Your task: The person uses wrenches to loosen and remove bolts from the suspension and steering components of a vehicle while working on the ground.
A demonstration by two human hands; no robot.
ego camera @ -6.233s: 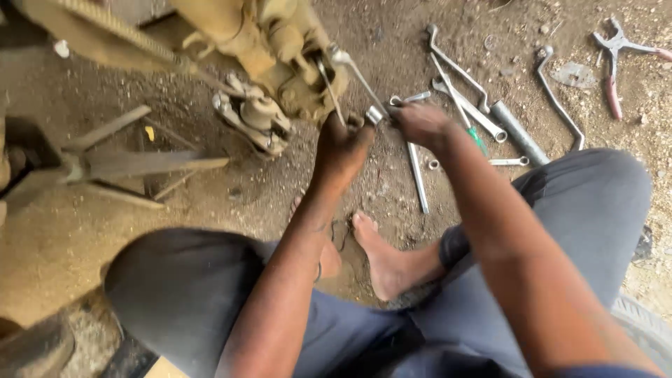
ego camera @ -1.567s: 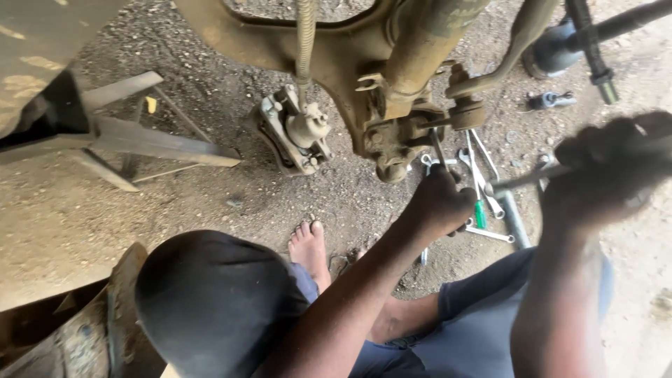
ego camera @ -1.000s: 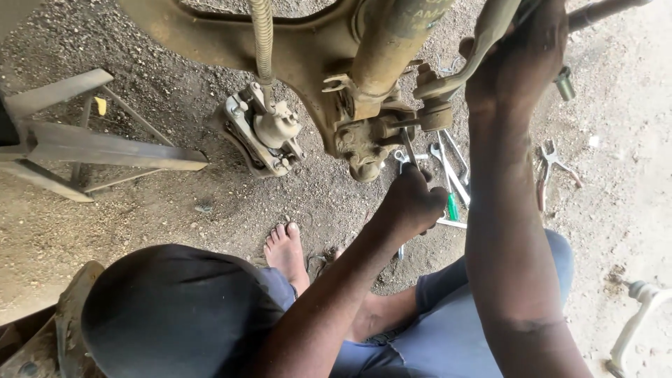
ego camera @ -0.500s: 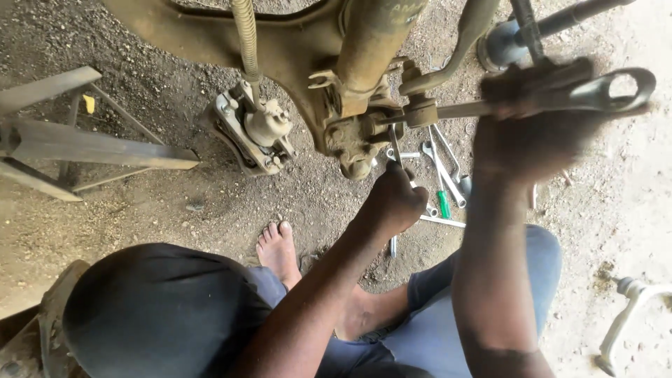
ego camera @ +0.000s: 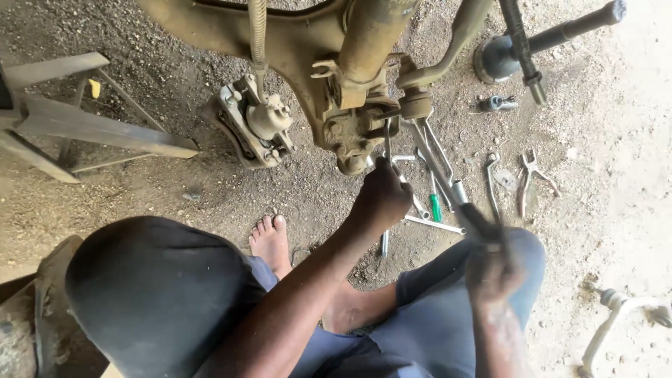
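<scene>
Your right hand (ego camera: 493,269) was up high a moment ago — now it is low by your knee, gripping the long wrench (ego camera: 441,175). Your left hand (ego camera: 381,196) holds a small wrench (ego camera: 387,136) on the car joint (ego camera: 357,129) — turning has started.

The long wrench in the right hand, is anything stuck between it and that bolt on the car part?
Nothing visible. The right hand holds the long wrench, whose far end already sits on the bolt. The left hand holds a second wrench just beside it.
</scene>
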